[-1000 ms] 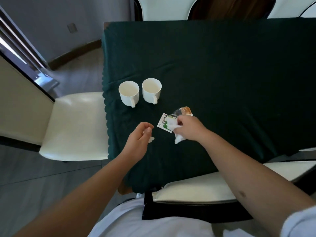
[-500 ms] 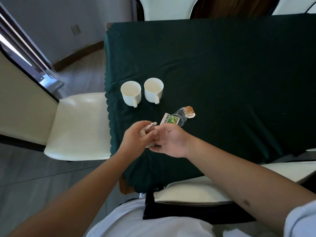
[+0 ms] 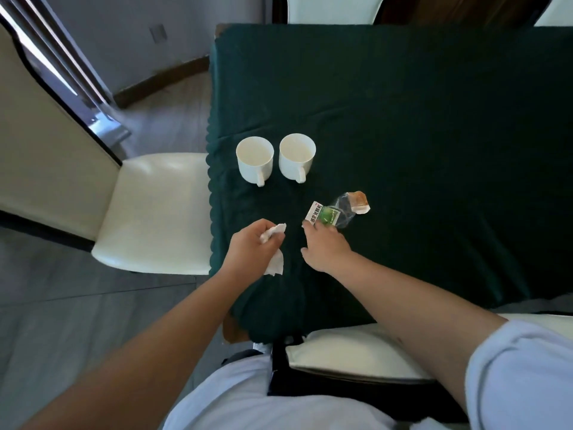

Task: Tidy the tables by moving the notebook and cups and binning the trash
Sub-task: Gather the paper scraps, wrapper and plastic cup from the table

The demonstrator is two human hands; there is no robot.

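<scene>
Two white cups, one on the left (image 3: 255, 158) and one on the right (image 3: 296, 155), stand side by side on the dark green tablecloth (image 3: 403, 119) near its left edge. A clear snack wrapper (image 3: 338, 211) with a green and white label lies just right of them, nearer to me. My left hand (image 3: 251, 246) is closed around a crumpled white tissue (image 3: 274, 252), which hangs out below the fingers. My right hand (image 3: 324, 245) lies flat, fingers spread, its fingertips touching the wrapper's label end. No notebook or bin is in view.
A cream chair (image 3: 155, 212) stands at the table's left side. Another cream chair seat (image 3: 356, 352) is tucked under the near edge in front of me. More chair backs (image 3: 331, 9) show beyond the far edge. Grey floor lies to the left.
The tissue passed from my right hand into my left hand. My right hand then moved back right and forward onto the wrapper.
</scene>
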